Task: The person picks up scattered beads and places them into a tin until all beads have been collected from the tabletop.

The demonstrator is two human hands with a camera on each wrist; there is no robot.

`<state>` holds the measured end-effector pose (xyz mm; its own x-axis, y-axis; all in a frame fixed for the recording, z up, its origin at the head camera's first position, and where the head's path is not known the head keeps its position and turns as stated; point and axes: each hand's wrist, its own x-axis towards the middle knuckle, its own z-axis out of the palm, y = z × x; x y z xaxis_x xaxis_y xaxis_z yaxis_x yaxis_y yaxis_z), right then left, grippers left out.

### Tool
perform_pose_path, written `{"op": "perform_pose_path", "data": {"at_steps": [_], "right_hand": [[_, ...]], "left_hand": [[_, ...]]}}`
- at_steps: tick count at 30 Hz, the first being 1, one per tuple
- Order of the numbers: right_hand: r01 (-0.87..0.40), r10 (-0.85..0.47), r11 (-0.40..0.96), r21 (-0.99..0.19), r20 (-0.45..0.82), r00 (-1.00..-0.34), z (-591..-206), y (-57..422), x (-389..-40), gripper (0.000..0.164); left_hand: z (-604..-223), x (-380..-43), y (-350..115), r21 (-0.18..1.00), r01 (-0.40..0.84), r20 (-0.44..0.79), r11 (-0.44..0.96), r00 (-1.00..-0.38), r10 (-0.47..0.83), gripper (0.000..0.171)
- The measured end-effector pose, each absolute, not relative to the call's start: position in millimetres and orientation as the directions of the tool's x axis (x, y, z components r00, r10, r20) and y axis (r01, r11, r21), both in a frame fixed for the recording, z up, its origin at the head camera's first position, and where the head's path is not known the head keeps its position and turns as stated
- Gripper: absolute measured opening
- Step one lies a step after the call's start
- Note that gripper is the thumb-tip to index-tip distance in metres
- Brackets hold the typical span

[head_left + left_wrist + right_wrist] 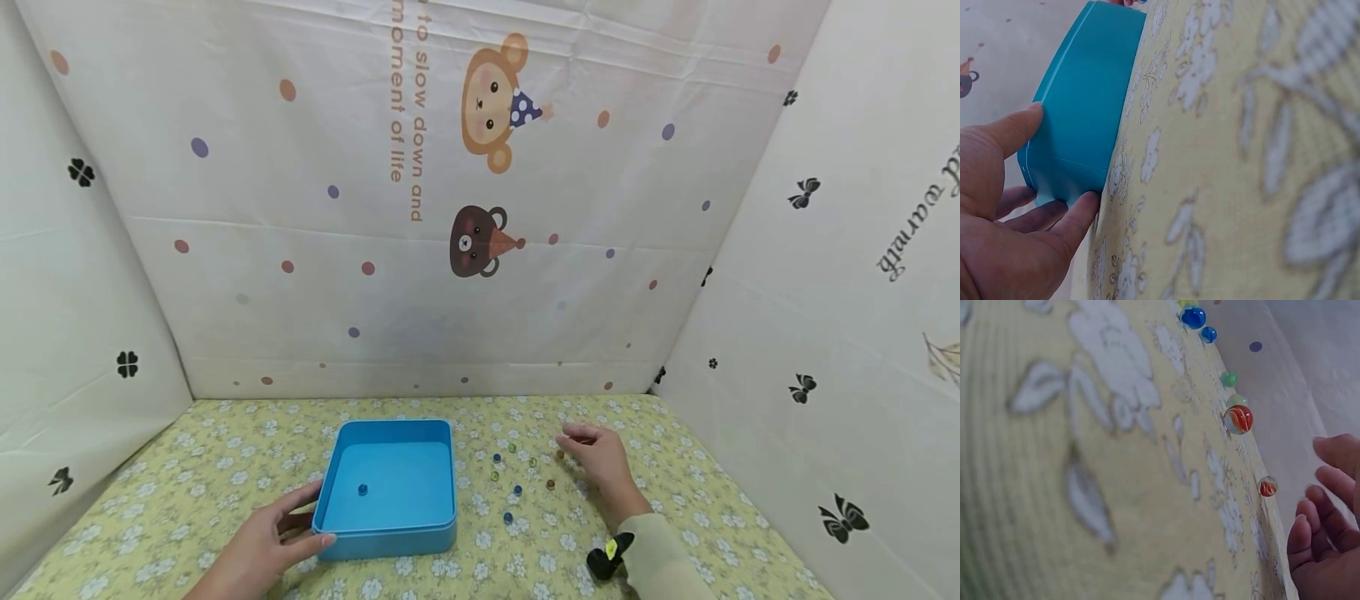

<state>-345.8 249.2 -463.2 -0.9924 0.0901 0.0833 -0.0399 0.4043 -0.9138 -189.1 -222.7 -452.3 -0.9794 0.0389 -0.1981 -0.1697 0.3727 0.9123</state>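
A square light-blue box stands on the tablecloth, with one blue marble inside it. At its near left corner my left hand holds it, thumb on the front wall and fingers along the left side. My right hand is over the cloth beside an orange-brown marble, with its fingers loosely bent. In the right wrist view, the red-and-white swirled marble lies just off the fingertips, and nothing shows between the fingers. A second swirled marble lies nearer.
Several blue and green marbles, such as a blue marble and a green marble, lie scattered between the box and my right hand. The yellow flowered tablecloth meets a printed white backdrop behind and at both sides.
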Motion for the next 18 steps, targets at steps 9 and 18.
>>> {"op": "perform_pose_path", "data": {"at_steps": [9, 18], "right_hand": [[-0.013, 0.092, 0.524, -0.851, 0.072, -0.993, -463.3, 246.8, -347.1, 0.026], [-0.027, 0.066, 0.613, -0.79, 0.085, -0.994, -461.8, 245.7, -346.9, 0.02]], "left_hand": [[-454.1, -191.4, -224.1, 0.899, -0.164, -0.194, 0.406, -0.981, 0.033, 0.092], [-453.3, -191.9, -224.5, 0.901, -0.159, -0.192, 0.404, -0.98, 0.043, 0.091]]}}
